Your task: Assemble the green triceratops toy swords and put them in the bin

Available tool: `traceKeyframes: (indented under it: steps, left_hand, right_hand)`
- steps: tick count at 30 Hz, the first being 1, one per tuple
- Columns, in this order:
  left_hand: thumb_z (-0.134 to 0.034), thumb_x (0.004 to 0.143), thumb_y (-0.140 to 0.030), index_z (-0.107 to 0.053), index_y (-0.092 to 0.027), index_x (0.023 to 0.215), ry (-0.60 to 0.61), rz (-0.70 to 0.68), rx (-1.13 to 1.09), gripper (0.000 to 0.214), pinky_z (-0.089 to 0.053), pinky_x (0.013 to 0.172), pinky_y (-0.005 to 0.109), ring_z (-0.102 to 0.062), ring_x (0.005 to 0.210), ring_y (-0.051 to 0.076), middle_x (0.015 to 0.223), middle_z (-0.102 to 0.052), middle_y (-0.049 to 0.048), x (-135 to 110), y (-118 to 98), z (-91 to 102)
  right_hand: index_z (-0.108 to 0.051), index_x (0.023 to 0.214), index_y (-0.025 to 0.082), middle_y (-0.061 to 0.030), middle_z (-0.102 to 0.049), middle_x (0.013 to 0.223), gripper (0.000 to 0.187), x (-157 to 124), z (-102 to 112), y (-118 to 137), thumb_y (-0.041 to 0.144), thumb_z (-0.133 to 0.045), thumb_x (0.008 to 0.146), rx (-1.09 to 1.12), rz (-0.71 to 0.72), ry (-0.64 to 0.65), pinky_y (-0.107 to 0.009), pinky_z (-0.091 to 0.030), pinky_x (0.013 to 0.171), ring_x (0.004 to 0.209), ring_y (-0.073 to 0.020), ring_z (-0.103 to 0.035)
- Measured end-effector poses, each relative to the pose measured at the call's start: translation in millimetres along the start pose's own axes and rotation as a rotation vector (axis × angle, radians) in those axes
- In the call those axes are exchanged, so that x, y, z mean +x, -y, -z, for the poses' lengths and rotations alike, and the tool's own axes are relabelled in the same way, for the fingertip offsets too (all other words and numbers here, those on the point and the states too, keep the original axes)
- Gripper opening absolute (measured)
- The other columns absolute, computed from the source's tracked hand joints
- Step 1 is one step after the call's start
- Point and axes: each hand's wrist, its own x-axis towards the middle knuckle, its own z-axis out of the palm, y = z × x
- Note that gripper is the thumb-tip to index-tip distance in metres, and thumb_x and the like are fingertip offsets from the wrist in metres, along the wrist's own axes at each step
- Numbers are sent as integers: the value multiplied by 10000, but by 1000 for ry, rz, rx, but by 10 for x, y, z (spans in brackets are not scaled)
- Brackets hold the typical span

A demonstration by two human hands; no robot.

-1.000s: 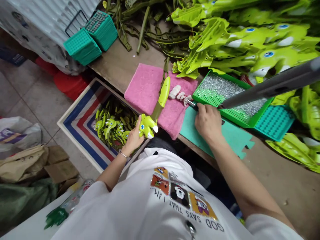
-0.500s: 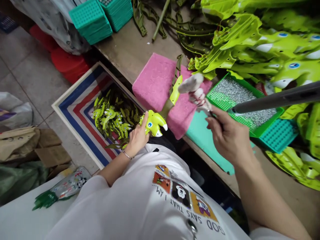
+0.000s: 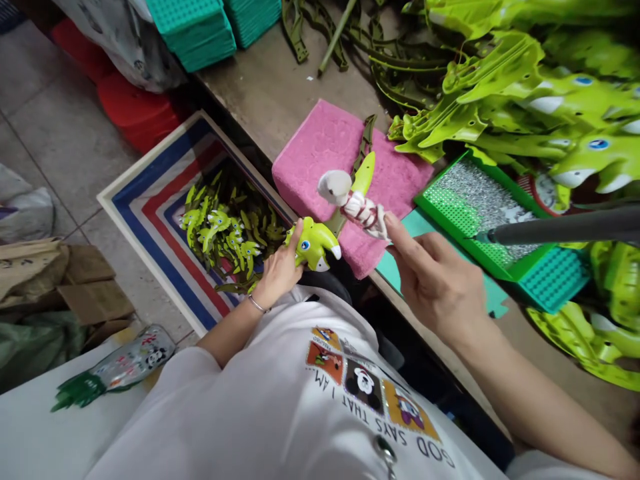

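Observation:
My left hand (image 3: 278,269) grips the head of a lime-green dinosaur toy (image 3: 316,244) at the table's front edge; its long handle (image 3: 361,180) lies back across a pink cloth (image 3: 320,150). My right hand (image 3: 434,280) pinches the end of a white bone-shaped piece with red stripes (image 3: 353,200), held just above the toy's handle. Its fingers are closed round the piece's lower end.
A green tray of small screws (image 3: 453,200) sits right of the cloth, on a teal mat (image 3: 400,267). A grey tool barrel (image 3: 560,230) reaches in from the right. Piled green toy shells (image 3: 525,87) fill the back. A striped box of finished toys (image 3: 220,233) stands on the floor, left.
My right hand lifted the white bone piece off the cloth and brought it left, over the toy's handle. The left hand kept hold of the toy's head.

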Motion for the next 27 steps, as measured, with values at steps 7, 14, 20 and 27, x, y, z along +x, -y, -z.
traceKeyframes:
  steps: [7,14,20,27]
  left_hand:
    - [-588,933,-250,-33,-223,1645,-15,21,63,904,-538,889,368,-730,1014,306,1194,-719,149,-17,-69,30]
    - [-569,935,-225,-87,-241,1644,-60,79,293,858,-545,778,348,-739,892,309,1104,-718,144,-240,-24,183]
    - [-562,931,-200,-43,-216,1645,-79,91,469,883,-532,702,319,-733,791,291,1006,-704,129,-323,7,290]
    - [-565,919,-193,-55,-216,1646,-93,76,462,888,-548,701,332,-736,788,286,1004,-701,119,-318,-19,314]
  right_hand:
    - [-509,1488,349,-38,-586,792,490,67,-269,-19,328,-397,1011,24,-40,153,-269,-197,492,506,-113,-422]
    - [-540,1471,247,-44,-600,767,498,-36,-230,-229,407,-373,1030,433,-186,-272,-304,-481,655,654,-172,-569]
    - [-560,1459,228,-45,-573,739,510,14,-559,-192,367,-335,1022,434,-275,-170,-297,-453,628,609,-169,-514]
    - [-435,1548,252,-97,-606,884,551,392,-402,-242,372,-277,1034,286,-401,-185,-311,-417,637,688,-201,-542]
